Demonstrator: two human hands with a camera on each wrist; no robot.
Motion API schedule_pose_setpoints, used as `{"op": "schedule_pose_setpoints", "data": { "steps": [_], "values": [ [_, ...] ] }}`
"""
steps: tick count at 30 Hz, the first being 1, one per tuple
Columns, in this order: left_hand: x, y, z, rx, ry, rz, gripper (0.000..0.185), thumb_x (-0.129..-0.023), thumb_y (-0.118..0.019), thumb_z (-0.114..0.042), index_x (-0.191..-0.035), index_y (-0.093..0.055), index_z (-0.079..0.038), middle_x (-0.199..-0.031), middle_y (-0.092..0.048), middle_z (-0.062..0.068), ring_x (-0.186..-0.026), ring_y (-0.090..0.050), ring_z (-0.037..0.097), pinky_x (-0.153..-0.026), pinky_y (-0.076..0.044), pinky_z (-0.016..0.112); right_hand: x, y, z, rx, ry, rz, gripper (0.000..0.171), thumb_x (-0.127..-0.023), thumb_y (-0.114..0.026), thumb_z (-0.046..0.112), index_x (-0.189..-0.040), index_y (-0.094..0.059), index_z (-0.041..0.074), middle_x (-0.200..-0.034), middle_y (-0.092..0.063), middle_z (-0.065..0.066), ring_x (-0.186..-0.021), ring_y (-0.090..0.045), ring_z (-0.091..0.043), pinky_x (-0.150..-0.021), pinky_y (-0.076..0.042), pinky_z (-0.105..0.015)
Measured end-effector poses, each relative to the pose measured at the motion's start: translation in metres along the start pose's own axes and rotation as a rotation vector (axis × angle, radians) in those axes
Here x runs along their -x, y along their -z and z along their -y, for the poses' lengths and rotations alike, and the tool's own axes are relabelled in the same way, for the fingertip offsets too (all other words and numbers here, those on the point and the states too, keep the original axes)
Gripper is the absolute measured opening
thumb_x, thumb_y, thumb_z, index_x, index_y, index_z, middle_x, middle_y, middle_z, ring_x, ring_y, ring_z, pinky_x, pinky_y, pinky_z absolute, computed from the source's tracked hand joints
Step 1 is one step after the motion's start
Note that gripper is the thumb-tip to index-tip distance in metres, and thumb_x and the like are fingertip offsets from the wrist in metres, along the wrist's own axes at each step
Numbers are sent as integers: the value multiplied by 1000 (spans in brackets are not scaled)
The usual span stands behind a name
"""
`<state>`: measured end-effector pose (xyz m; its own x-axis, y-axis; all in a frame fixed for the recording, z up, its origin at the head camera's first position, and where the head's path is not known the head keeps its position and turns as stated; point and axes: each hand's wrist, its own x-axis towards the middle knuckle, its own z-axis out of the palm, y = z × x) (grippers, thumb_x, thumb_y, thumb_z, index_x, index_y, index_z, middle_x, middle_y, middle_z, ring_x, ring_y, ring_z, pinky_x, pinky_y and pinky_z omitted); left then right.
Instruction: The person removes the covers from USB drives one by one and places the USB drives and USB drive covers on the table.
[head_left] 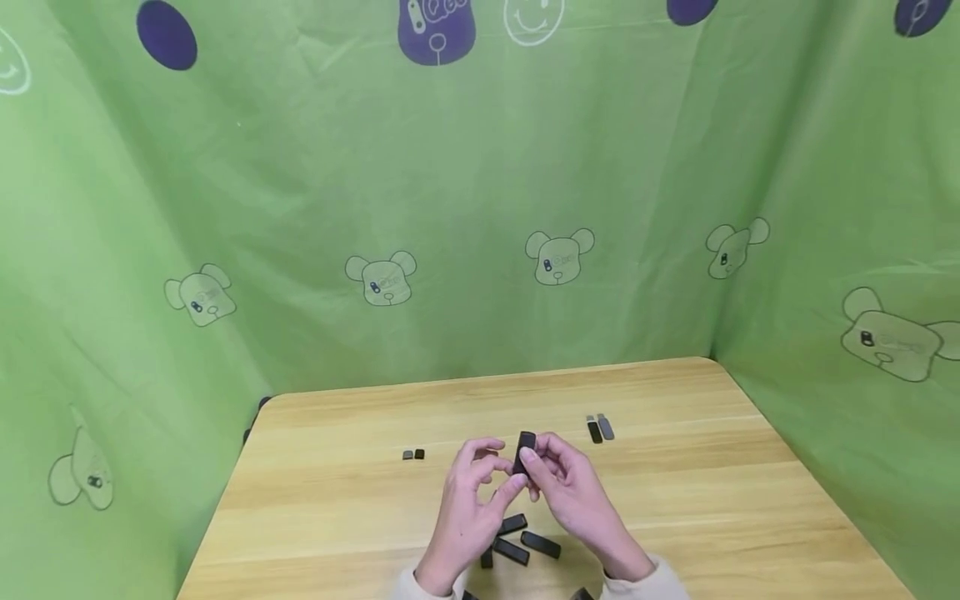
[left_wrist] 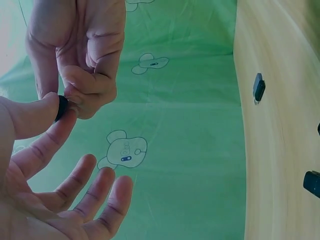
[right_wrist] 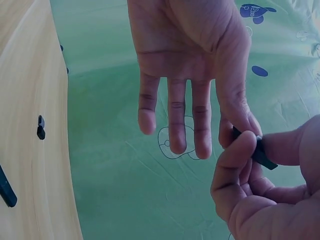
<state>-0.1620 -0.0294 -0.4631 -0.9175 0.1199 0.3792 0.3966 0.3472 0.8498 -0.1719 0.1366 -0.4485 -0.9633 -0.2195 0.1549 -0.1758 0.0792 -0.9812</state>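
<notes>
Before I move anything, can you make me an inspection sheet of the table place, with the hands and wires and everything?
Surface: wooden table, light brown with streaky grain.
Job's things: one dark stick held up; a loose group of dark pieces under and near the hands, some partly hidden; two small blocks side by side, farther left; one black stick and one grey stick side by side, farther right.
Clutter: nothing seen besides those pieces.
Grippers: bare left hand and right hand, both pinching the held stick.
Cables: nothing seen.
Surroundings: green cloth with bear-like faces, behind and on both sides.
</notes>
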Motion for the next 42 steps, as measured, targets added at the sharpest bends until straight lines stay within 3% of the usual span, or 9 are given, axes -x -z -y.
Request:
{"op": "schedule_pose_setpoints", "data": {
  "steps": [8,14,21,24,31,34,42],
  "values": [
    [1,0,4,15,9,7,13,-92,-73,-36,-87,-71,-24,-128,-63,-1,-119,-58,24,-86,-46,26,2,-1,0,19,-44,-25,23,-101,-62,19,-106,-62,-4,-82,-64,1,-67,-58,-5,-61,-51,-21],
    [2,-1,7,20,7,9,15,-91,-74,-36,-85,-71,-23,-126,-63,-2,-114,-60,19,-87,-46,26,1,-1,0,23,-10,7,23,-102,-61,19,-104,-65,-4,-78,-65,3,-62,-59,-5,-58,-52,-22],
    [0,-2,11,-4,-30,59,20,-96,-68,-37,-86,-65,-20,-127,-64,4,-116,-62,26,-84,-50,28,-1,3,-2,33,-29,4,26,-101,-63,19,-109,-67,-5,-84,-69,0,-66,-63,-4,-61,-55,-23],
    [-1,-1,12,-18,-36,34,18,-100,-64,-34,-90,-64,-19,-126,-65,5,-113,-63,25,-83,-52,28,-3,3,-3,42,-42,0,28,-101,-62,20,-111,-67,-6,-85,-68,-5,-68,-63,-5,-63,-56,-24],
    [-2,-1,12,28,19,-64,16,-104,-57,-28,-108,-65,-15,-112,-66,0,-101,-63,13,-80,-53,24,0,-2,-11,67,-10,57,25,-100,-63,17,-108,-69,-6,-82,-67,-10,-65,-61,-7,-58,-54,-23],
    [-3,-2,11,78,42,-97,14,-104,-58,-26,-106,-66,-15,-112,-67,1,-102,-63,15,-79,-54,24,1,-5,-12,82,24,84,24,-100,-64,16,-104,-70,-6,-79,-66,-12,-62,-60,-5,-57,-54,-25],
    [-1,0,8,157,120,-62,18,-104,-56,-25,-93,-65,-14,-118,-65,4,-112,-60,22,-82,-52,24,4,-12,-11,106,-9,141,24,-100,-63,20,-102,-70,-4,-73,-64,-15,-58,-57,-1,-56,-54,-24]
  ]
}}
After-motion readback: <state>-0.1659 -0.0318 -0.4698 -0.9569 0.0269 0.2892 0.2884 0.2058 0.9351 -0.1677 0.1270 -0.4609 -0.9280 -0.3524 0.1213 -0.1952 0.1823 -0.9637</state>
